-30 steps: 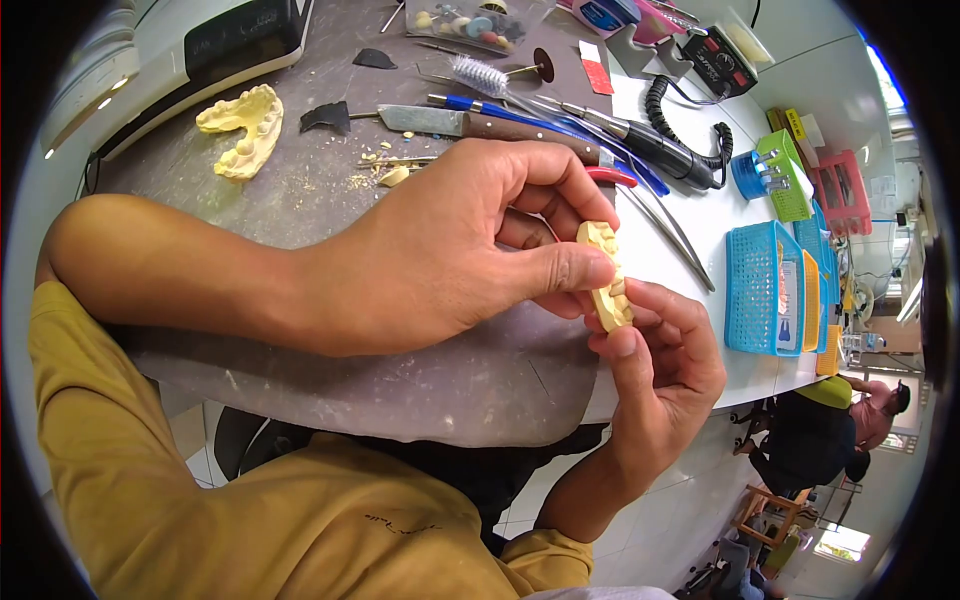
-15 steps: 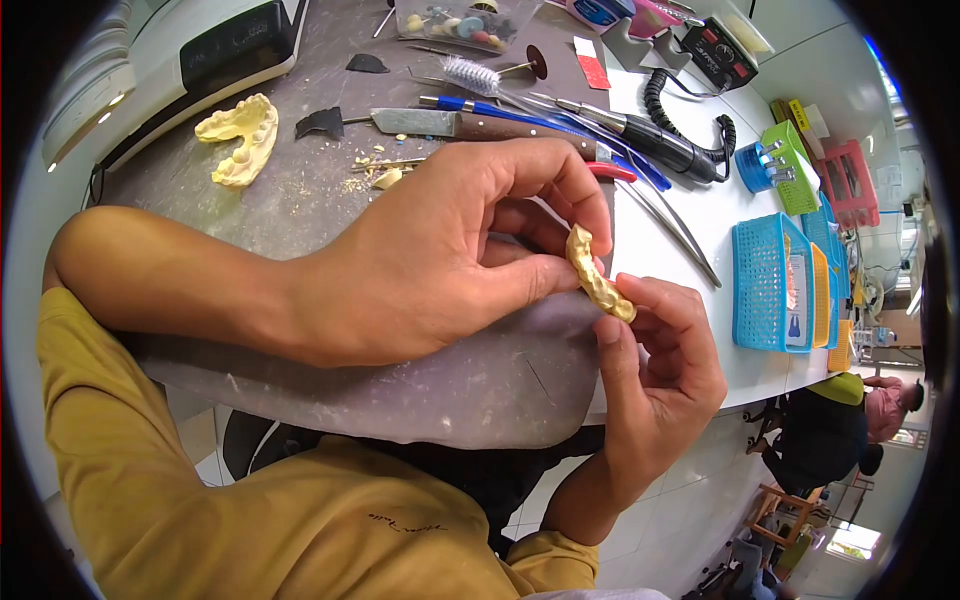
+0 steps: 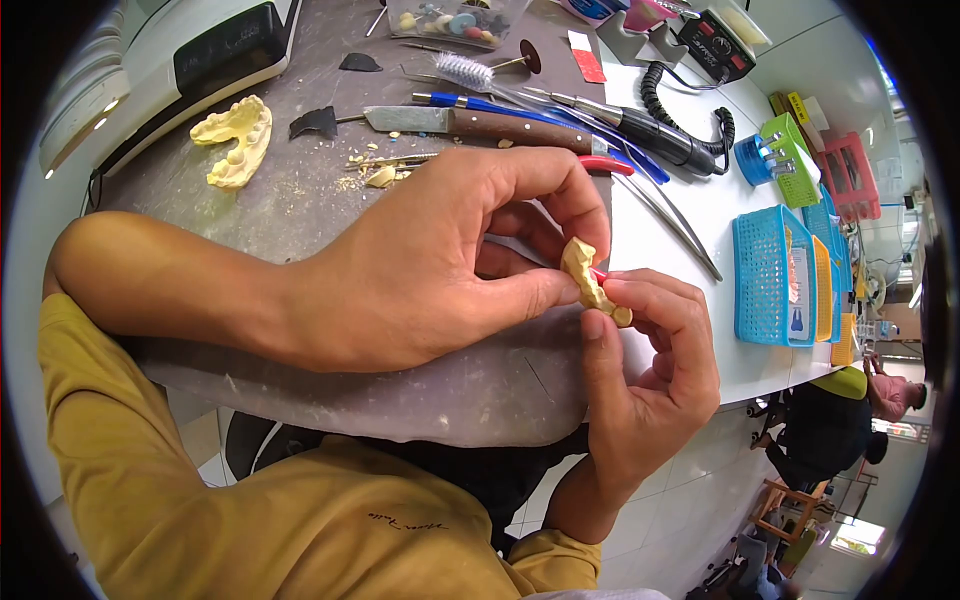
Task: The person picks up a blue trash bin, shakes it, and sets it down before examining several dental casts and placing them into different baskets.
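Cream-coloured plaster makes up the small toothed piece (image 3: 580, 265), held at 3 o'clock of the view, raised over the table (image 3: 430, 405). The left hand (image 3: 420, 260) grips its upper end, fingers closed; the right hand (image 3: 655, 370) pinches its lower end between thumb and forefinger. Turning it well calls for light, even pressure, with one pinch firm while the other shifts, and fingertips off the thin edges, which could chip. The curved cast (image 3: 240, 140) sits at 10 o'clock, the knife (image 3: 490, 125) at 12.
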A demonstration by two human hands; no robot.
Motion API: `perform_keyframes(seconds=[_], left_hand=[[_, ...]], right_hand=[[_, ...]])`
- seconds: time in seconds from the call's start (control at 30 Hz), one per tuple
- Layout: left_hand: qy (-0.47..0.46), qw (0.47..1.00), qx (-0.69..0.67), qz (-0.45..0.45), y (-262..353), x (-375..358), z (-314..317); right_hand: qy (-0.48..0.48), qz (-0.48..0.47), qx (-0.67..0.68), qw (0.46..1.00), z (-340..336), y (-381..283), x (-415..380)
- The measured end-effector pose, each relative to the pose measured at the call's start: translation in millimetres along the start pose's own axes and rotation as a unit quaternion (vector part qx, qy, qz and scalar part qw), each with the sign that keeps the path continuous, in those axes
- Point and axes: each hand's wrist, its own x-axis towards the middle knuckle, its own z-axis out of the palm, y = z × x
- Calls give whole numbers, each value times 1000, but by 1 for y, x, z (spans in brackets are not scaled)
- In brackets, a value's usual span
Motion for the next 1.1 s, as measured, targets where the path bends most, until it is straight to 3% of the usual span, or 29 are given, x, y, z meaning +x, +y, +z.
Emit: perform_keyframes(seconds=[0.37, 0.47, 0.53, 0.73, 1.1], left_hand=[[-4, 1000, 7, 9, -1, -1, 1], [0, 1000, 21, 1, 0, -1, 1], [0, 1000, 27, 10, 0, -1, 1], [2, 1000, 20, 0, 1, -1, 1], [3, 1000, 12, -14, 3, -2, 1]], right_hand=[[-20, 5, 12, 1000, -3, 0, 0], [-16, 29, 55, 998, -5, -1, 0], [-17, 99, 116, 988, -9, -5, 1], [-49, 138, 170, 975, -14, -5, 4], [-74, 143, 140, 977, -14, -5, 6]])
